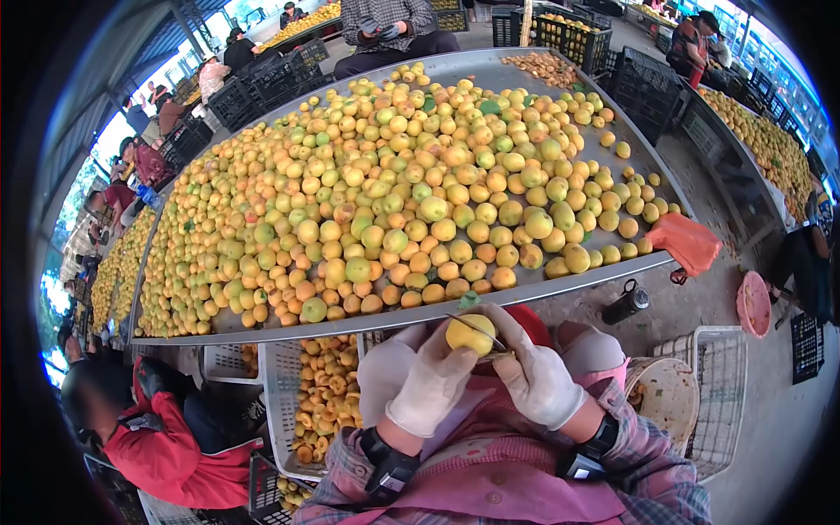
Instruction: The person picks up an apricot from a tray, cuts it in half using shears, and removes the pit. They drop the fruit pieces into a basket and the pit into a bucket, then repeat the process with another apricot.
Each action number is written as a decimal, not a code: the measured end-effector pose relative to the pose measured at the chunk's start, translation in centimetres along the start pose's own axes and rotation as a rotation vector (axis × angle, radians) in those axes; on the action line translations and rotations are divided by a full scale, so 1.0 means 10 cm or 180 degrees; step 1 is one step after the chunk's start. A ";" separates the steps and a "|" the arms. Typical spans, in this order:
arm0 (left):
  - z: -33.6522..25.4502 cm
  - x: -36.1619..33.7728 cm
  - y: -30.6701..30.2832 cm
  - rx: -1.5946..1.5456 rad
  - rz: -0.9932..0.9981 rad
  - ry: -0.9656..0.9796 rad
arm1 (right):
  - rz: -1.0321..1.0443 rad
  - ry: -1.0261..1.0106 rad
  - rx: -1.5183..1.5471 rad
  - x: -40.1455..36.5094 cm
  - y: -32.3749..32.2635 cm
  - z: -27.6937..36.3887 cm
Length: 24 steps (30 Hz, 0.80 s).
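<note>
My gloved left hand (432, 382) is closed around a yellow apricot (471, 334), held over my lap just below the table's near edge. My gloved right hand (540, 377) meets it from the other side, its fingers closed on a small knife (480, 326). The thin blade lies across the top of the apricot; most of the handle is hidden by my fingers. Beyond my hands, a heap of yellow, orange and greenish apricots (367, 188) covers much of the metal table (560, 284).
Left of my knees, a white crate (282, 407) holds apricot halves. To my right stand a bucket (674, 389), a white crate (722, 385) and a black bottle (626, 302). An orange-red bag (685, 241) hangs over the table corner. A person in red (175, 446) sits at left.
</note>
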State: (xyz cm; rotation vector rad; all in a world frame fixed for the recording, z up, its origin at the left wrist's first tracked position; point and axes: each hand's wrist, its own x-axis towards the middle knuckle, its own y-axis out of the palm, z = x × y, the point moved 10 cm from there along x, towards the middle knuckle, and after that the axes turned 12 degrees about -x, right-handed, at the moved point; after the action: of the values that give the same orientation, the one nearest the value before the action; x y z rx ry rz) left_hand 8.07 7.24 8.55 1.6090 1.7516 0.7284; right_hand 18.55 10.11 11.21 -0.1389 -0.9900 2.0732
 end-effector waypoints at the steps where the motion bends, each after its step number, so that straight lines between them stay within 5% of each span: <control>1: 0.03 0.00 0.00 0.0000 -0.0002 0.0016 | -0.0256 -0.0113 0.0145 -0.01 -0.02 0.01; 5: -0.15 0.02 0.00 0.0759 -0.0310 0.0115 | -0.0278 -0.0389 -0.0011 0.00 -0.19 0.11; 7: -0.41 0.01 0.37 0.3835 -0.0010 0.0221 | 0.0030 -0.0183 -0.0154 0.01 -0.18 0.06; 9: -0.32 0.05 0.22 0.3164 -0.0079 0.0209 | 0.0341 -0.0002 -0.0311 0.01 -0.06 -0.02; 11: -0.20 0.03 0.16 0.2504 -0.0143 0.0213 | -0.0321 -0.0251 0.0198 0.02 -0.09 0.01; 13: -0.07 0.00 0.16 -0.0132 -0.0234 0.0204 | -0.0384 -0.0234 0.0235 0.03 -0.10 0.07; 15: -0.08 -0.01 0.13 -0.0080 -0.0481 0.0108 | -0.0676 -0.0291 -0.0020 0.00 -0.14 0.07; 20: -0.34 0.02 0.29 0.2431 -0.0259 0.0795 | -0.0417 -0.0209 -0.0113 0.02 -0.14 0.01; 24: -0.33 0.04 0.31 0.2532 -0.0131 0.0830 | -0.0439 -0.0222 -0.0371 0.02 -0.11 -0.03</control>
State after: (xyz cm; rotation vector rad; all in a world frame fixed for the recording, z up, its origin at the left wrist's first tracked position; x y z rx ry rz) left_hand 7.53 8.04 13.01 2.0241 2.4507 0.2135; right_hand 19.27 10.83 11.84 -0.0567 -1.1316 1.9068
